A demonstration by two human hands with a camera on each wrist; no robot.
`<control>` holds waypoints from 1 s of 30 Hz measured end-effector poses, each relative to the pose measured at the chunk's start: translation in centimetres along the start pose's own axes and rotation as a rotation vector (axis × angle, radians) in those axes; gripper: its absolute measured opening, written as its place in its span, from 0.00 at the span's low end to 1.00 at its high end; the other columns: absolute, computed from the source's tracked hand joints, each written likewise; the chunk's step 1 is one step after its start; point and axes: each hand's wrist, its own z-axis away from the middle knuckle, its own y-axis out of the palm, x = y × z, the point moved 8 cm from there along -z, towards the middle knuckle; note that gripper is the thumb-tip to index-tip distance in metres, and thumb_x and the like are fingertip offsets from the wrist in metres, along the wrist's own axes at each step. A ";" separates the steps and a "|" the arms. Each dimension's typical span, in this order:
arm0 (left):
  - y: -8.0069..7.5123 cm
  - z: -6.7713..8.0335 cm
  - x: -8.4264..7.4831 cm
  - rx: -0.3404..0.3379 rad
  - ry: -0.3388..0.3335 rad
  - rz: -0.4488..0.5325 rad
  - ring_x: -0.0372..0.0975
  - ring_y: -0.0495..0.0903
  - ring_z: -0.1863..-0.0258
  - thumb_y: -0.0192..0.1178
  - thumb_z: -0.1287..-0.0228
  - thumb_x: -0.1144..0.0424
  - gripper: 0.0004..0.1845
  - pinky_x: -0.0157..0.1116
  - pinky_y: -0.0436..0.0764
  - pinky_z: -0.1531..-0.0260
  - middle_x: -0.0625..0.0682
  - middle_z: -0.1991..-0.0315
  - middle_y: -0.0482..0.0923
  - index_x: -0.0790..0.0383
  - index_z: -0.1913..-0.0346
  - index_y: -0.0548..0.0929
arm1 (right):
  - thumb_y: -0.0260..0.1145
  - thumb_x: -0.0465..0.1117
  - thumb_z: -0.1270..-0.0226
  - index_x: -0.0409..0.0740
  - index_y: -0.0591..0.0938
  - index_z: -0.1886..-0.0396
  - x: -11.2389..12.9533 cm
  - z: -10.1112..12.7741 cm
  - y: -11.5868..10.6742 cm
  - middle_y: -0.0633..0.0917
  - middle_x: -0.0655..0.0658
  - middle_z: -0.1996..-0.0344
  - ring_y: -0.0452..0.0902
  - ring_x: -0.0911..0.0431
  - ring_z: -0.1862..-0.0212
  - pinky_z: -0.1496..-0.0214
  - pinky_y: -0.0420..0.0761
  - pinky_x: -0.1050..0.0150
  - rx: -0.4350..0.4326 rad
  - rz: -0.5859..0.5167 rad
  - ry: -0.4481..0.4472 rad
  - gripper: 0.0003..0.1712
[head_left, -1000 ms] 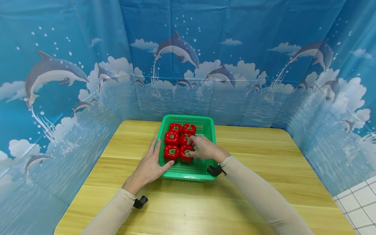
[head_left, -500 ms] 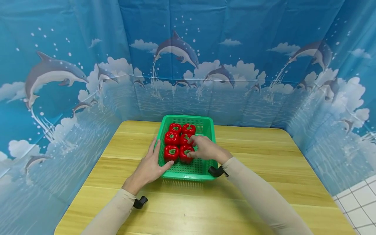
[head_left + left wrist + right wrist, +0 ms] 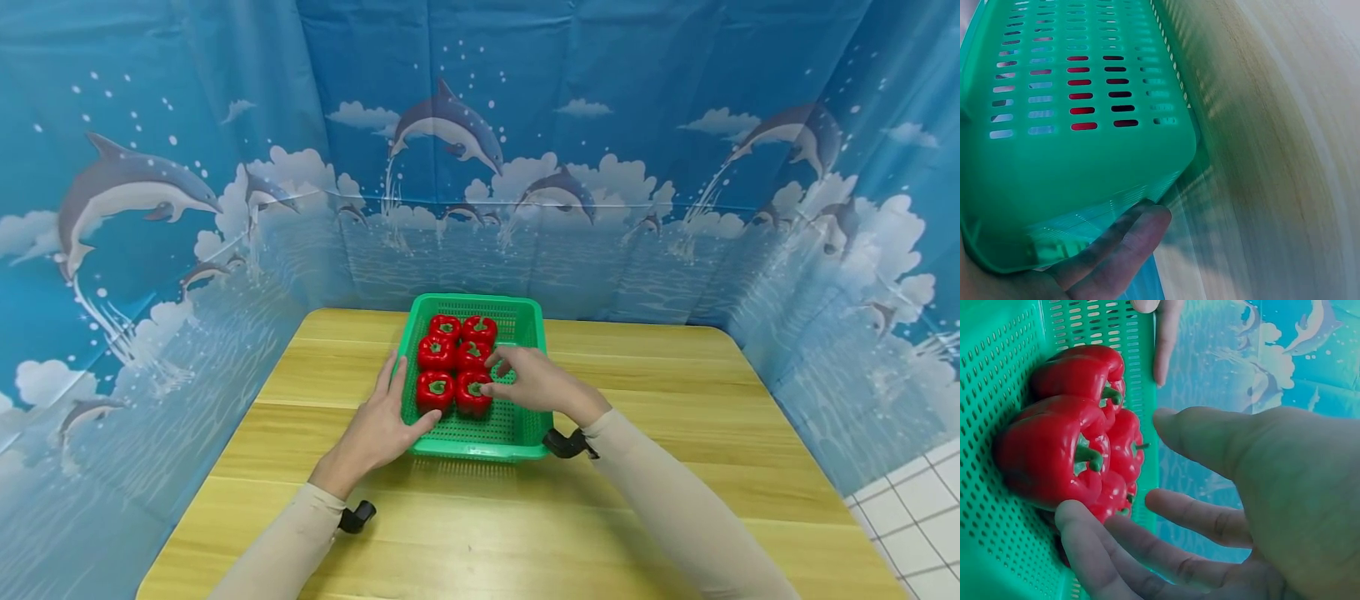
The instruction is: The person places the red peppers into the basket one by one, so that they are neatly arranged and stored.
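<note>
Several red bell peppers [image 3: 435, 392] stand in two columns in the left part of a green plastic basket [image 3: 480, 450], their green stems upward. My left hand [image 3: 378, 429] holds the basket's left rim, thumb inside and fingers along the outer wall; in the left wrist view its fingers [image 3: 1129, 250] lie against that wall. My right hand [image 3: 536, 383] hovers over the basket, just right of the front right pepper [image 3: 474, 395], with loosely bent fingers and nothing held. In the right wrist view, a fingertip appears close to the nearest pepper [image 3: 1047, 450]; contact is unclear.
The basket stands on a wooden table [image 3: 637, 467] near its back edge. A blue dolphin-print curtain [image 3: 525, 242] encloses the back and sides. White tiles [image 3: 915, 508] show at the lower right. Inside the basket, the perforated floor shows right of the peppers.
My right hand has drawn slightly right, its fingers moving away from the front and middle right peppers. The left hand keeps its place on the basket, and the peppers look unmoved.
</note>
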 end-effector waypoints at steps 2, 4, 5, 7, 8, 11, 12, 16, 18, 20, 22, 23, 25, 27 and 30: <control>0.0 0.0 0.0 0.000 0.000 0.005 0.66 0.88 0.27 0.65 0.16 0.31 0.63 0.65 0.87 0.26 0.56 0.00 0.29 0.60 0.02 0.40 | 0.73 0.52 0.11 0.37 0.83 0.25 -0.3 0.5 -0.1 0.90 0.32 0.33 0.92 0.39 0.37 0.39 0.94 0.45 -0.011 -0.020 0.003 0.29; 0.0 0.1 0.0 0.001 -0.003 0.011 0.66 0.88 0.27 0.66 0.16 0.31 0.63 0.65 0.87 0.27 0.56 0.00 0.29 0.60 0.02 0.40 | 0.73 0.52 0.11 0.38 0.84 0.25 -0.5 1.0 -0.2 0.91 0.33 0.35 0.93 0.42 0.41 0.41 0.94 0.47 -0.028 -0.041 -0.001 0.28; -0.1 0.1 0.0 0.000 -0.003 0.012 0.66 0.87 0.26 0.66 0.16 0.31 0.63 0.65 0.87 0.27 0.56 0.00 0.29 0.59 0.02 0.40 | 0.73 0.52 0.11 0.39 0.84 0.25 -0.6 1.3 -0.3 0.91 0.34 0.36 0.93 0.43 0.43 0.41 0.94 0.47 -0.036 -0.049 -0.003 0.28; -0.2 0.1 0.0 -0.002 -0.005 0.016 0.67 0.87 0.26 0.66 0.16 0.31 0.63 0.65 0.87 0.28 0.55 0.00 0.29 0.60 0.02 0.40 | 0.73 0.51 0.10 0.42 0.85 0.25 -0.8 1.9 -0.5 0.91 0.35 0.36 0.93 0.46 0.44 0.41 0.94 0.48 -0.056 -0.070 -0.005 0.26; -0.3 0.1 0.0 -0.004 -0.006 0.012 0.66 0.88 0.27 0.66 0.17 0.31 0.63 0.65 0.88 0.29 0.55 0.00 0.29 0.60 0.02 0.40 | 0.72 0.51 0.10 0.42 0.85 0.25 -0.9 2.3 -0.7 0.91 0.36 0.36 0.93 0.46 0.45 0.41 0.94 0.48 -0.066 -0.083 -0.011 0.26; -0.5 0.1 0.1 -0.004 -0.004 0.005 0.65 0.91 0.31 0.64 0.17 0.29 0.63 0.63 0.91 0.33 0.55 0.00 0.29 0.60 0.02 0.40 | 0.72 0.51 0.10 0.44 0.85 0.24 -1.2 3.4 -1.2 0.91 0.38 0.34 0.94 0.48 0.44 0.40 0.95 0.50 -0.094 -0.122 -0.026 0.25; -0.5 0.0 0.1 -0.002 0.000 0.005 0.65 0.92 0.33 0.64 0.16 0.29 0.63 0.62 0.91 0.35 0.56 0.00 0.28 0.60 0.02 0.40 | 0.72 0.51 0.10 0.44 0.85 0.24 -1.4 3.7 -1.3 0.91 0.38 0.33 0.94 0.49 0.44 0.39 0.95 0.50 -0.104 -0.136 -0.033 0.25; -0.6 0.1 0.1 0.018 -0.002 0.005 0.64 0.93 0.36 0.62 0.16 0.27 0.63 0.60 0.94 0.42 0.54 0.00 0.27 0.58 0.01 0.39 | 0.74 0.53 0.11 0.47 0.85 0.24 -2.2 5.5 -1.5 0.90 0.42 0.31 0.94 0.49 0.38 0.31 0.93 0.47 -0.144 -0.160 -0.069 0.26; -0.6 0.2 0.2 0.035 -0.008 0.008 0.64 0.93 0.34 0.60 0.17 0.25 0.64 0.60 0.94 0.42 0.53 0.00 0.26 0.56 0.01 0.38 | 0.74 0.55 0.12 0.48 0.85 0.24 -2.7 6.4 -1.3 0.89 0.43 0.30 0.92 0.45 0.34 0.26 0.91 0.44 -0.158 -0.176 -0.090 0.27; -0.7 0.5 0.3 0.051 -0.014 0.022 0.64 0.91 0.32 0.59 0.17 0.23 0.64 0.61 0.93 0.40 0.53 0.00 0.26 0.55 0.01 0.37 | 0.74 0.55 0.12 0.51 0.84 0.23 -3.1 7.4 -1.0 0.88 0.45 0.28 0.90 0.42 0.30 0.22 0.89 0.43 -0.170 -0.193 -0.112 0.27; -0.8 0.7 0.3 0.065 -0.013 0.047 0.65 0.89 0.28 0.58 0.18 0.22 0.65 0.63 0.91 0.35 0.54 0.00 0.25 0.56 0.01 0.37 | 0.74 0.55 0.12 0.52 0.84 0.22 -3.5 8.3 -0.8 0.87 0.44 0.26 0.87 0.39 0.26 0.20 0.87 0.41 -0.187 -0.207 -0.138 0.27; -0.8 0.7 0.3 0.068 -0.012 0.063 0.66 0.86 0.24 0.58 0.18 0.22 0.65 0.65 0.89 0.31 0.54 0.00 0.25 0.56 0.01 0.37 | 0.74 0.54 0.12 0.53 0.83 0.21 -3.6 8.7 -0.8 0.86 0.45 0.25 0.87 0.39 0.25 0.20 0.87 0.41 -0.200 -0.212 -0.146 0.27; -1.0 0.9 0.4 0.070 -0.007 0.096 0.68 0.81 0.20 0.59 0.17 0.23 0.64 0.69 0.84 0.25 0.54 0.00 0.25 0.56 0.01 0.38 | 0.75 0.53 0.12 0.52 0.82 0.20 -3.9 9.5 -0.9 0.85 0.46 0.23 0.85 0.40 0.23 0.20 0.87 0.41 -0.232 -0.189 -0.166 0.29; -1.2 1.0 0.5 0.068 -0.002 0.107 0.69 0.78 0.17 0.60 0.17 0.24 0.63 0.71 0.81 0.22 0.54 0.00 0.25 0.55 0.01 0.38 | 0.75 0.53 0.13 0.51 0.81 0.17 -4.1 10.3 -1.1 0.84 0.47 0.22 0.84 0.41 0.22 0.21 0.87 0.40 -0.269 -0.149 -0.176 0.32; -1.6 1.3 0.9 0.068 0.000 0.100 0.69 0.77 0.16 0.62 0.16 0.27 0.62 0.72 0.80 0.22 0.52 0.00 0.26 0.53 0.01 0.39 | 0.77 0.54 0.15 0.53 0.77 0.14 -4.6 11.4 -1.6 0.81 0.47 0.18 0.80 0.41 0.18 0.20 0.84 0.35 -0.324 -0.078 -0.166 0.37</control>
